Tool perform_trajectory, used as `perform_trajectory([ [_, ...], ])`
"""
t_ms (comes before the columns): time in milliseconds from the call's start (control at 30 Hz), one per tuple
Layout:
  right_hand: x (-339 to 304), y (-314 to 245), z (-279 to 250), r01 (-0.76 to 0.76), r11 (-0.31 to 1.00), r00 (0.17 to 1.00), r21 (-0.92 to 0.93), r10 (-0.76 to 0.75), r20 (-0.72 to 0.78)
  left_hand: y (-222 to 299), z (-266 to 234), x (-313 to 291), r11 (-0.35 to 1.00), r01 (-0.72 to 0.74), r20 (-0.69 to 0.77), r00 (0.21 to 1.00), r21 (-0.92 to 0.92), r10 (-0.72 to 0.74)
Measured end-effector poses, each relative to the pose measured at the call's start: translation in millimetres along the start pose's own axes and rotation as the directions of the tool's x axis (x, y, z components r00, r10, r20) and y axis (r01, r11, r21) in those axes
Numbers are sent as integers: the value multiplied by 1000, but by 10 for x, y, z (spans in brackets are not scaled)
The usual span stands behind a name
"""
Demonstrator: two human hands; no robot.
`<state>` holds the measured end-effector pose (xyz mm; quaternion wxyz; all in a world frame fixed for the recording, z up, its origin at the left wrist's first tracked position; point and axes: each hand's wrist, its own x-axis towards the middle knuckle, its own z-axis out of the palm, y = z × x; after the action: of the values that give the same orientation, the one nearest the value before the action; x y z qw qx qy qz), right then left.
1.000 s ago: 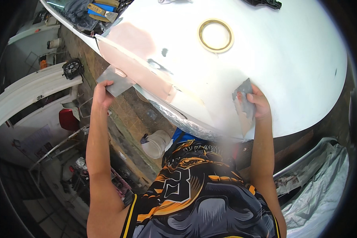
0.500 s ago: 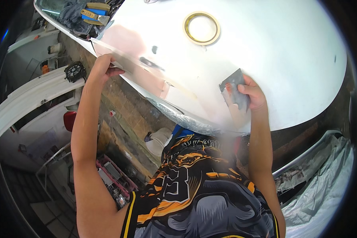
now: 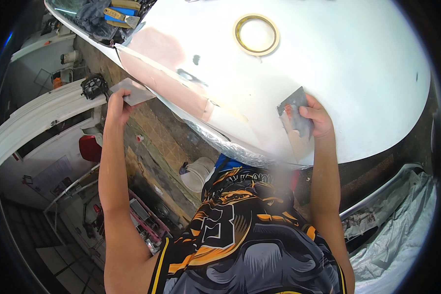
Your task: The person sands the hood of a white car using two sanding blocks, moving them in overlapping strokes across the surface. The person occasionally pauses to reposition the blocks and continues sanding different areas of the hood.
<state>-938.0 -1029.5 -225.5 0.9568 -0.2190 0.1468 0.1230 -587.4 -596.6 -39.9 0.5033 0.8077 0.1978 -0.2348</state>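
My left hand (image 3: 118,107) is closed on a thin, flat grey filler spreader (image 3: 136,93), just off the left edge of a white car panel (image 3: 372,93). Along that edge runs a long strip of pinkish filler (image 3: 176,93), with a rounder pink patch (image 3: 157,46) farther back. Over the panel's near right part, my right hand (image 3: 322,119) pinches a dark grey rectangular plate (image 3: 291,111) between thumb and fingers. Its face carries a red smear and some beige paste. Fingers under the plate are hidden.
A roll of masking tape (image 3: 274,43) lies on the panel. At the far left, a putty knife (image 3: 122,17) rests among dark sheeting. Crinkled silver film (image 3: 225,144) lines the panel's near edge. Below stands a whitish bucket (image 3: 198,174); a red chair (image 3: 90,147) is at left.
My left hand has pulled back from the strip on the panel's edge, outward and toward me, and its spreader now shows flat. My right hand still holds the plate in nearly the same place.
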Motion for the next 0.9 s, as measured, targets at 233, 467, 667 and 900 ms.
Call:
perform_trajectory([
  [233, -20, -2, -21, -4, 1000, 1000, -7, 4, -5, 83, 133, 95, 998, 2, -10, 1000, 56, -2],
  [467, 30, 7, -5, 2, 1000, 1000, -17, -2, 16, 345, 537, 280, 933, 33, 24, 999, 357, -44],
  [667, 7, -7, -8, 16, 1000, 1000, -21, -15, 14, 665, 901, -20, 936, -75, 60, 997, 344, 58],
  [900, 37, -18, 7, 14, 1000, 999, -12, -13, 35, -90, 322, -159, 995, -90, -5, 996, 30, 90],
])
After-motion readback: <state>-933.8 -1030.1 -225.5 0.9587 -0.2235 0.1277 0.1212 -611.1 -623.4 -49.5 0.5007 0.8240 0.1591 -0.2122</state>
